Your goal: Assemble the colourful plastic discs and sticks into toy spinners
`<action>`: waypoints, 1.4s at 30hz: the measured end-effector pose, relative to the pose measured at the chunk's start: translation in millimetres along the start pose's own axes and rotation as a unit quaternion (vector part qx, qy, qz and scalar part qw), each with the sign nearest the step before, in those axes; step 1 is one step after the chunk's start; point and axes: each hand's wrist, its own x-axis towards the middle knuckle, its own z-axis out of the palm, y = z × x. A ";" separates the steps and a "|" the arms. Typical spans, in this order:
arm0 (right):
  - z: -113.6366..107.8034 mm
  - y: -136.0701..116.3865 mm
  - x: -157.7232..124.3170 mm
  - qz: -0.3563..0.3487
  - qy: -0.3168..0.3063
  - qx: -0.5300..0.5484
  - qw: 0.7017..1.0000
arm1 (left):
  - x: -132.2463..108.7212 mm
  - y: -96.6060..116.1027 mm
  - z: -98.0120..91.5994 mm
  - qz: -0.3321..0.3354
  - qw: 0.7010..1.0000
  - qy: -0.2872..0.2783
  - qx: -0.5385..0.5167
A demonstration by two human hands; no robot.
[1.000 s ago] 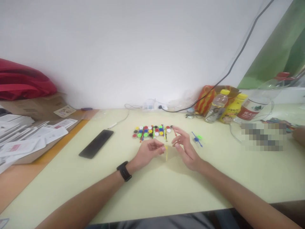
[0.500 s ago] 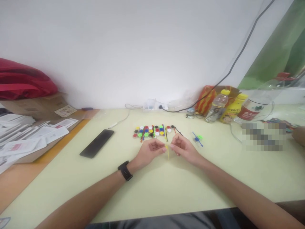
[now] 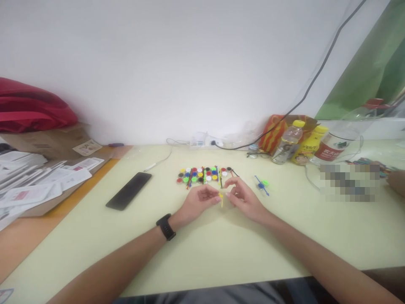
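My left hand (image 3: 204, 200) pinches a thin yellow plastic piece (image 3: 222, 202) between thumb and fingertips, its lower end pointing down. Close by on the right is my right hand (image 3: 242, 196), thumb and forefinger apart, with a small gap between them and the yellow piece. Beyond my hands, several coloured discs (image 3: 200, 174) lie in rows on the table, with thin red, black, green and blue arrow-shaped pieces (image 3: 190, 178) across them. A blue arrow (image 3: 262, 185) and a green disc (image 3: 265, 183) lie to the right.
A black phone (image 3: 129, 191) lies on the table (image 3: 202, 257) at left, near papers (image 3: 60, 181) and a cardboard box (image 3: 47, 139). Bottles (image 3: 286, 143), glasses (image 3: 257, 155) and a power strip (image 3: 202, 140) stand along the wall. Another person's hand (image 3: 395, 182) shows at far right.
My right thumb and forefinger have spread apart beside the yellow piece. The piece has turned slightly in my left hand, which stays in place.
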 end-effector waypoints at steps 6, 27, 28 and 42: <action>0.1 -3.4 -3.1 -0.061 0.059 -0.050 0.995 | -0.4 3.9 1.3 -0.013 1.000 0.014 -0.018; -1.6 -3.6 2.5 0.061 -0.054 0.080 0.993 | 0.1 1.1 0.4 -0.009 1.000 0.008 -0.011; -1.7 -3.9 2.6 0.061 -0.051 0.080 0.994 | -0.1 1.0 0.3 -0.009 1.000 0.004 -0.010; -2.2 -3.9 2.8 0.051 -0.045 0.065 0.996 | -1.2 2.1 -0.9 -0.019 0.999 -0.046 0.015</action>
